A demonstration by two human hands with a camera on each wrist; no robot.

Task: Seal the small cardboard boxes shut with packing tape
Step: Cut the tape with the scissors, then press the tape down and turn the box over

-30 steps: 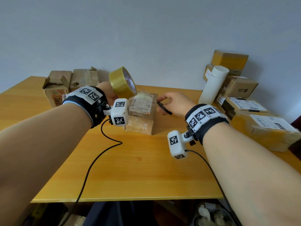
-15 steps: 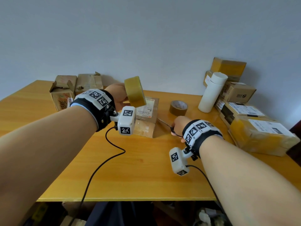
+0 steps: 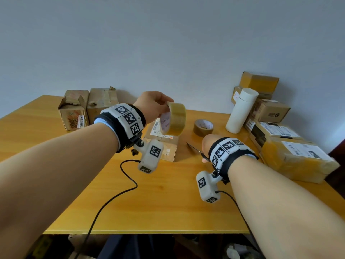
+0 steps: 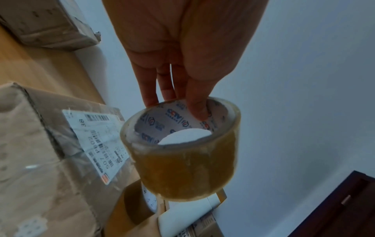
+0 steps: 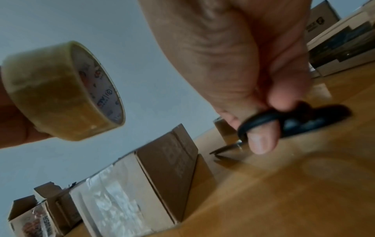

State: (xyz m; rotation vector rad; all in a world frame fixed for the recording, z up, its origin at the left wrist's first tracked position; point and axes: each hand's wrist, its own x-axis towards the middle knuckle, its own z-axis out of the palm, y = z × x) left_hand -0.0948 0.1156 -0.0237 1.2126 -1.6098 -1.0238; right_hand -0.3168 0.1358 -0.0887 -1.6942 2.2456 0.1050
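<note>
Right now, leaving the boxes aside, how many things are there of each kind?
Tape rolls: 2, clear roll in the left hand, brown roll lying on the table.
Scissors: 1, in the right hand.
White tube: 1.
Total: 4.

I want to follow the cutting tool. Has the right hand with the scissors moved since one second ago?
Yes. The right hand with the scissors has come down from beside the label of the middle box toward the table, on the box's right.

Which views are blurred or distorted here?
Head view: sharp, wide-angle bending at the edges. Left wrist view: tape roll fairly clear, box label soft. Right wrist view: scissors smeared, the nearest box soft.
</note>
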